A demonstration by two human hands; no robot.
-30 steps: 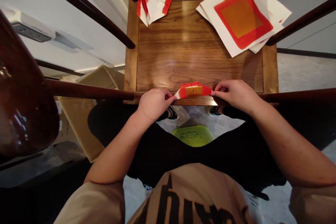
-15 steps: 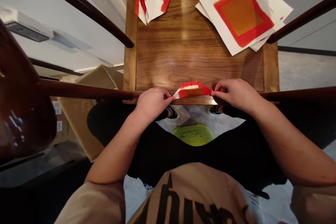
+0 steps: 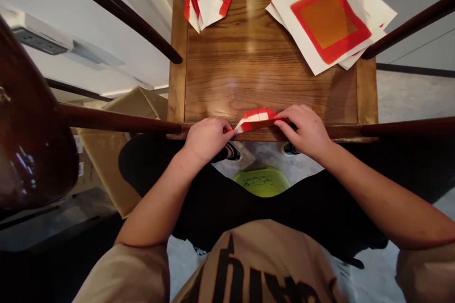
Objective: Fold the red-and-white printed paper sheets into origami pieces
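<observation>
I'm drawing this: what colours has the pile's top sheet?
Top sheet: white, red and brownish orange, head view.

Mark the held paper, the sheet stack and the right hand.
Held paper [image 3: 256, 117], head view: its white band.
Sheet stack [image 3: 329, 21], head view: top sheet's orange square.
Right hand [image 3: 304, 127], head view: its back.

Paper strip [image 3: 256, 117] at near edge of seat [image 3: 266, 73]; sheet stack [image 3: 325, 21] far right, paper bundle [image 3: 212, 4] far left.
</observation>
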